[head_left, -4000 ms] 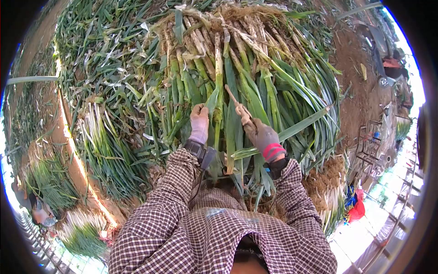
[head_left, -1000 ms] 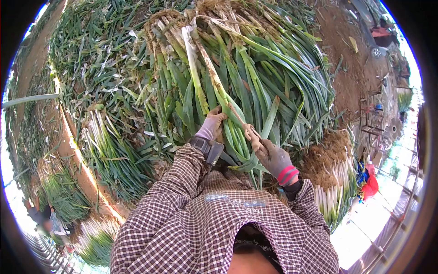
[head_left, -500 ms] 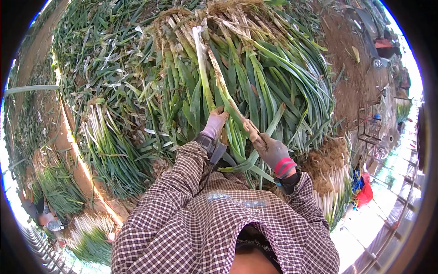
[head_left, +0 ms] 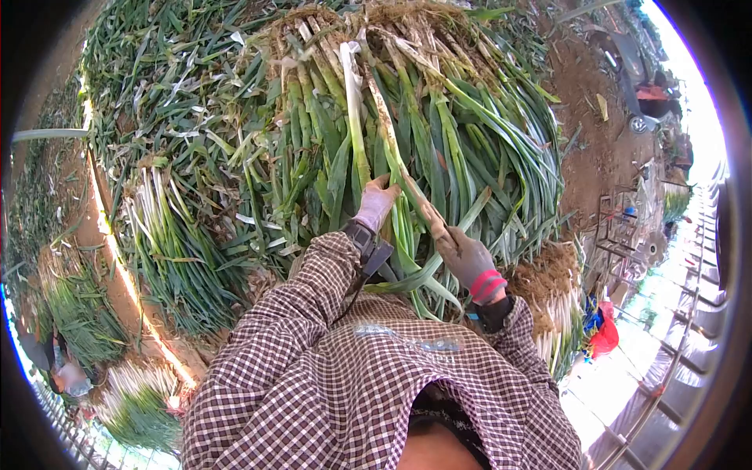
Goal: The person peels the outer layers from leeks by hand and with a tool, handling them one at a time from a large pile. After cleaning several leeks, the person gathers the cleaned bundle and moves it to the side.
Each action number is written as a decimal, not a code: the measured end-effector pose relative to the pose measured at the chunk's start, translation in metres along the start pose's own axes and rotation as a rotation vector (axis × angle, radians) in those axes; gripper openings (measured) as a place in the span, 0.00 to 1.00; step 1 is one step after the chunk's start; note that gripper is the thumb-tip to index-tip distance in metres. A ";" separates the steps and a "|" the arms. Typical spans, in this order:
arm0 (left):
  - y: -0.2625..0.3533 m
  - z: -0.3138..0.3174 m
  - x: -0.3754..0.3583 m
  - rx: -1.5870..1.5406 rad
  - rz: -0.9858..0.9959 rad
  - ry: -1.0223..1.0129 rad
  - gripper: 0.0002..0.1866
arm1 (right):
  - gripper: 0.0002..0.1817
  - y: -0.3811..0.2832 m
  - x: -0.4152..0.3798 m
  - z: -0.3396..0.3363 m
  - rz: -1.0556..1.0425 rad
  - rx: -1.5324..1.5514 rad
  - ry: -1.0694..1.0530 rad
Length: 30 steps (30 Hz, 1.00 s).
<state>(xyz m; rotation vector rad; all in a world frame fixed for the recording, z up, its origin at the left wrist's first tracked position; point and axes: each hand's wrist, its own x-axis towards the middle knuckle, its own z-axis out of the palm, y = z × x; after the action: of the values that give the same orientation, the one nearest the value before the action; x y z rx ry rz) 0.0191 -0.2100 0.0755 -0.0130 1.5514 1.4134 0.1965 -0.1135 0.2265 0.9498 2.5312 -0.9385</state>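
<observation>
Straight ahead lies a wide pile of green onions (head_left: pixel 462 149) with muddy roots at its far side. My left hand (head_left: pixel 377 205), in a pale glove, is closed around the green part of an onion stalk (head_left: pixel 354 102) whose white end points away from me. My right hand (head_left: pixel 468 258), in a grey glove with a pink cuff, is closed on a brownish outer leaf (head_left: pixel 409 182). That leaf runs from near the white end down to my right fingers, slanting beside the stalk.
Loose leaves (head_left: pixel 188 94) cover the ground at the left. Bundled onions lie at the left (head_left: pixel 168 235), lower left (head_left: pixel 137 399) and right (head_left: pixel 560 298). A red bag (head_left: pixel 604 329), a metal rack (head_left: pixel 615 227) and a vehicle (head_left: pixel 634 94) are at the right.
The view has shifted slightly. The brown leaf between my hands looks straighter and less bunched at my right fingers. Both hands keep their hold.
</observation>
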 end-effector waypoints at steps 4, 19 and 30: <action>-0.011 -0.006 0.012 -0.007 -0.038 0.022 0.29 | 0.21 -0.014 0.031 0.003 0.029 -0.076 0.079; 0.007 0.033 0.001 0.480 0.127 0.245 0.41 | 0.22 -0.028 -0.001 0.010 0.098 0.079 0.066; -0.009 0.035 -0.013 0.429 0.198 0.253 0.39 | 0.20 0.004 0.005 0.000 -0.007 0.237 -0.053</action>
<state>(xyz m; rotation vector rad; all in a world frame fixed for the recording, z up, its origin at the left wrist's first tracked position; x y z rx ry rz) 0.0527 -0.1941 0.0832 0.2343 2.0906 1.2347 0.1954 -0.1086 0.2218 0.9663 2.4191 -1.2695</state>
